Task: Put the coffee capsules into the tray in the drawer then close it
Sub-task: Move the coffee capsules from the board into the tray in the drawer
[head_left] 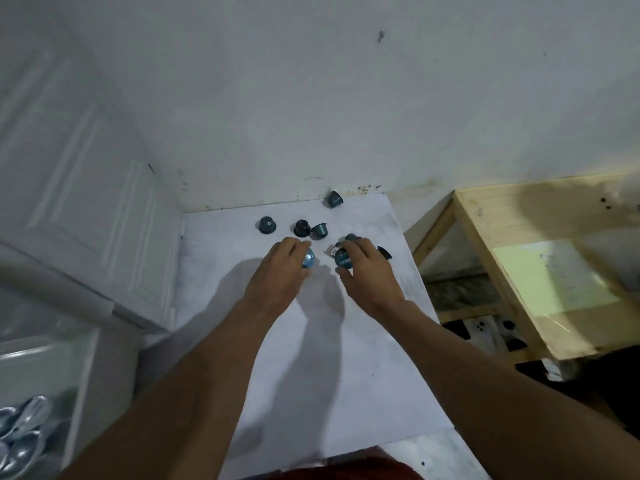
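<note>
Several coffee capsules lie loose on the white tabletop point(346, 341). My left hand point(280, 271) grips a blue capsule point(308, 258). My right hand point(367, 271) grips another blue capsule point(343, 259), with more capsules partly hidden under its fingers. Beyond the hands lie a teal capsule point(267, 225), a black capsule point(301, 228), a teal capsule on its side point(320, 230) and one by the wall point(334, 199). A black capsule point(384, 252) peeks out right of my right hand. The drawer and its tray are not clearly visible.
The table stands in a corner against a white wall, with a white panelled door point(86, 202) to the left. A wooden bench point(540, 258) stands to the right. Shiny blue-silver objects point(20, 434) lie at the lower left in a white compartment.
</note>
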Motion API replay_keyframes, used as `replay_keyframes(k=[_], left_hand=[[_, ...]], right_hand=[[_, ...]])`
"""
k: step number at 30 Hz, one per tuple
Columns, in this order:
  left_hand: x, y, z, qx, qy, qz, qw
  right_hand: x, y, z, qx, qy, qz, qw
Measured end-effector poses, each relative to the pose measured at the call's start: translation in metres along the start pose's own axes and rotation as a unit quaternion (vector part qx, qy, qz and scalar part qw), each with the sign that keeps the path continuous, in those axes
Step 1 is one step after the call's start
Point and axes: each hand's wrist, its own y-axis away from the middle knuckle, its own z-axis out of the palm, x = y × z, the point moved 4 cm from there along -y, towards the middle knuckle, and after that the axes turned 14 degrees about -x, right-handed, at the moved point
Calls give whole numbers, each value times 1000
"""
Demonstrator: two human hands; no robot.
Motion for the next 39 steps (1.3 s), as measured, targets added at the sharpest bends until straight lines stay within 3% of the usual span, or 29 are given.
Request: replay_keyframes(k=[8,18,28,39], left_hand=[[1,82,-42,37,-4,53,998],[-11,189,-68,103,13,39,994],[-41,293,-92,162,35,-85,982],[-154,376,-122,170,28,-175,970]], right_hand=[[-62,73,-1,76,-10,14,997],[-144,144,24,75,-31,-32,996],[-226,169,53,34,-26,-131,990],[-349,159,109,3,-29,-203,979]])
